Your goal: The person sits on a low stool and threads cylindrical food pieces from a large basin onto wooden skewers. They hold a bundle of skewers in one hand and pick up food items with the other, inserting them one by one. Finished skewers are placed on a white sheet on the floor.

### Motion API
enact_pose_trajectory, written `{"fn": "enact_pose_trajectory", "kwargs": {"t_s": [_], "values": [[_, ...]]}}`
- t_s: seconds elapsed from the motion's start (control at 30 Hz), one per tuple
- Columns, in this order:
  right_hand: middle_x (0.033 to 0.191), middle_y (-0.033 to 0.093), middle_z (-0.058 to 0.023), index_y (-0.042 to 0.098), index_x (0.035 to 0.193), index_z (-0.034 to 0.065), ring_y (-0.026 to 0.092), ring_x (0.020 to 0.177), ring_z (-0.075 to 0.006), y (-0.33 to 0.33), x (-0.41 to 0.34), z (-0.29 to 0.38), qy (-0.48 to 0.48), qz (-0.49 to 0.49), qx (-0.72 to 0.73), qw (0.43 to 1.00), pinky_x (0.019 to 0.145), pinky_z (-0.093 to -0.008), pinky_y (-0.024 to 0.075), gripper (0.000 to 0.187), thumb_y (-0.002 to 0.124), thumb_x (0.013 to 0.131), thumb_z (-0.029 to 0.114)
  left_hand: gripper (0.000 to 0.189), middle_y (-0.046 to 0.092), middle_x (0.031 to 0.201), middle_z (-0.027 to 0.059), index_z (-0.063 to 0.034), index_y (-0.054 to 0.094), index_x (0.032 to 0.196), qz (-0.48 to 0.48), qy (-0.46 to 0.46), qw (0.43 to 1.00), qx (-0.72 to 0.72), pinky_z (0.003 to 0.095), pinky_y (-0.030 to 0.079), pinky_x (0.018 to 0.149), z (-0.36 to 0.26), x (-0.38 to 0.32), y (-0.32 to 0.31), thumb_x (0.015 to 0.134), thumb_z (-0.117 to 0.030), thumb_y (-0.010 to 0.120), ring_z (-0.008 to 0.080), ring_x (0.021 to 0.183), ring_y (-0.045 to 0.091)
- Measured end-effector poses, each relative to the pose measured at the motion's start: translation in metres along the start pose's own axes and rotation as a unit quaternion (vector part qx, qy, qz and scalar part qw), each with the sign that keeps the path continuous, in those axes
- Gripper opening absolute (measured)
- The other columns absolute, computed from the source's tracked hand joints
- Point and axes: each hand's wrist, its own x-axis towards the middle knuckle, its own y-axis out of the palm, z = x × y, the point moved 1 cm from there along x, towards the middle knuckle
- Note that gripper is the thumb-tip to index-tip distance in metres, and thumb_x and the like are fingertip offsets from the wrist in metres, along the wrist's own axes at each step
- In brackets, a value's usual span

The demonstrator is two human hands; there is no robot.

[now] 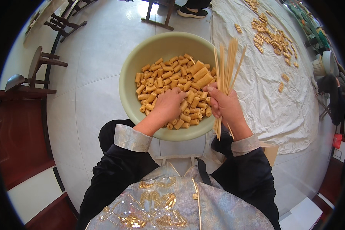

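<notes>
A large pale green plastic basin [129,72] in front of me holds many short, hollow, golden-brown food rolls [166,74]. My left hand [169,105] reaches into the basin, fingers bent down among the rolls; whether it grips one is hidden. At the basin's right side my right hand [224,102] holds a bundle of thin wooden skewers [227,66], fanned out at the top. Between its thumb and fingertips is also a skewer bearing several rolls [201,74] side by side, tilted over the basin. The tip of that skewer shows above the rolls.
To the right a creased white cloth [264,100] covers the floor, with many skewered rolls [264,31] lying on it. Beyond the basin are a wooden furniture leg [158,24] and a person's dark shoe [192,12]. A cardboard box [269,152] stands by my right forearm. Wooden chairs [36,67] are at left.
</notes>
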Motion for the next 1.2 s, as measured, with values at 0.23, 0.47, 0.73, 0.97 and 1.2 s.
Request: {"fn": "enact_pose_trajectory", "kwargs": {"t_s": [0.23, 0.47, 0.73, 0.97, 1.2], "values": [[0.047, 0.038, 0.0039, 0.056, 0.092, 0.0004, 0.031, 0.032, -0.0055, 0.002, -0.003, -0.001, 0.020, -0.003, -0.016, 1.000, 0.031, -0.0206, 0.0263, 0.017, 0.055, 0.089, 0.017, 0.031, 0.056, 0.095, 0.0114, -0.0056, 0.064, 0.095, -0.051, -0.031, 0.998, -0.035, 0.0369, 0.047, 0.079, 0.008, 0.007, 0.007, 0.066, 0.004, 0.058, 0.0293, 0.095, 0.055], [0.046, 0.038, 0.0032, 0.055, 0.092, 0.0000, 0.032, 0.031, -0.0063, 0.002, -0.008, 0.005, 0.021, 0.014, -0.021, 0.999, 0.031, -0.0209, 0.0268, 0.017, 0.055, 0.089, 0.017, 0.033, 0.057, 0.095, 0.0048, -0.0025, 0.054, 0.111, -0.027, -0.183, 0.649, -0.738, 0.0272, 0.047, 0.073, 0.017, 0.027, -0.031, 0.078, -0.004, 0.056, 0.0132, 0.084, 0.053], [0.048, 0.042, 0.0028, 0.058, 0.089, 0.0030, 0.036, 0.034, -0.0057, 0.012, -0.012, 0.003, 0.043, 0.065, -0.035, 0.996, 0.033, -0.0202, 0.0302, 0.015, 0.055, 0.088, 0.017, 0.037, 0.057, 0.100, 0.0083, -0.0035, 0.049, 0.119, -0.053, -0.145, 0.417, -0.896, 0.0251, 0.048, 0.069, 0.014, 0.024, -0.051, 0.082, -0.005, 0.056, 0.0176, 0.086, 0.056], [0.047, 0.040, 0.0033, 0.059, 0.092, 0.0034, 0.034, 0.033, -0.0049, 0.015, -0.011, -0.005, 0.050, 0.075, -0.041, 0.995, 0.031, -0.0197, 0.0277, 0.016, 0.057, 0.089, 0.019, 0.031, 0.060, 0.089, 0.0027, -0.0097, 0.054, 0.111, -0.119, -0.195, 0.516, -0.826, 0.0184, 0.042, 0.056, 0.017, 0.022, -0.048, 0.084, -0.020, 0.065, 0.0099, 0.073, 0.056], [0.047, 0.041, 0.0034, 0.060, 0.092, 0.0044, 0.034, 0.033, -0.0047, 0.016, -0.011, -0.007, 0.054, 0.080, -0.048, 0.994, 0.031, -0.0193, 0.0277, 0.015, 0.057, 0.089, 0.019, 0.028, 0.062, 0.079, -0.0002, -0.0150, 0.055, 0.097, -0.093, -0.271, 0.525, -0.802, 0.0146, 0.028, 0.038, 0.019, 0.021, -0.052, 0.083, -0.036, 0.066, 0.0038, 0.052, 0.048]]}}
